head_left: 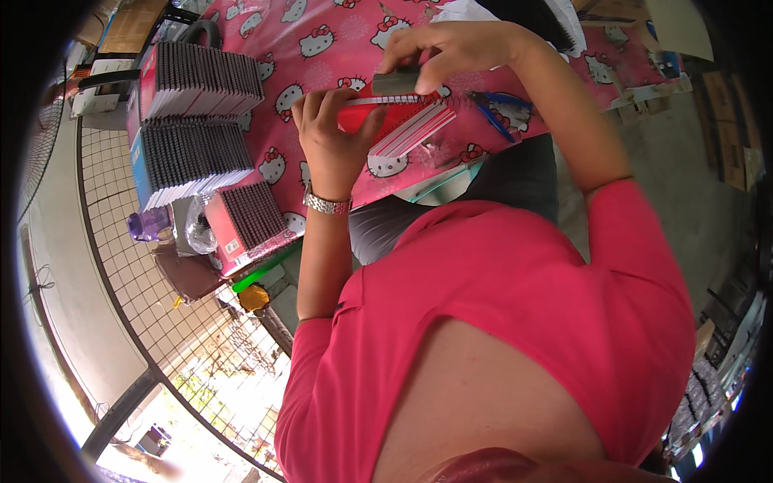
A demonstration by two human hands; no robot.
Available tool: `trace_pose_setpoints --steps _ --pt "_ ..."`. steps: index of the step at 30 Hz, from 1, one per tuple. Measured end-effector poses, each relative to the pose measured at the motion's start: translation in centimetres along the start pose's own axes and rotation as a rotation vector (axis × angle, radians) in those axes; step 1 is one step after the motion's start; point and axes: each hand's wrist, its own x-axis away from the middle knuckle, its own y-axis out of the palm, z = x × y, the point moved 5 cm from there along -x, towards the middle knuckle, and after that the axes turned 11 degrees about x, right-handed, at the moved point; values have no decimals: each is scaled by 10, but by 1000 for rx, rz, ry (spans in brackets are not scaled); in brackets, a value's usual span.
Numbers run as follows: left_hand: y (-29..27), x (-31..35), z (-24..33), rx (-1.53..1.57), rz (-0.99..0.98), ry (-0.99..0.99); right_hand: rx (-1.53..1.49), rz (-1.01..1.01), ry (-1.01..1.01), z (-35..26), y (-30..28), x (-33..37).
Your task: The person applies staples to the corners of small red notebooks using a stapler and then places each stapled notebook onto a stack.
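Observation:
My left hand (332,137) is closed around the left end of a thin notebook (390,101), which stands on edge with a dark wire coil along its top. Above that edge, my right hand (463,52) grips an olive-grey bar (393,84) between thumb and fingers. The bar lies close along the coil; whether they touch I cannot tell. Part of the coil sticks out past the notebook's right end. Beneath my hands are red-covered notebooks with white page edges (415,133), partly hidden by the left hand. Blue-handled pliers (499,114) lie just to the right.
Tall stacks of coil-bound notebooks (205,76) stand on the left of the pink patterned tablecloth (278,56), with a shorter stack (250,216) nearer me. A black item on white sheets (539,20) lies at the back. Wire mesh (121,217) runs along the left.

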Motion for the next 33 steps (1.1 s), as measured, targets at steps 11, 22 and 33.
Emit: trace_pose_setpoints --steps 11,22,33 --pt "-13 2 -20 169 -17 -154 -337 -94 18 10 8 -26" --pt "-7 3 -21 290 -29 -190 -723 -103 -81 6 5 -33" --pt "-5 -2 -21 390 -18 -214 -386 -191 -87 -5 7 -48"
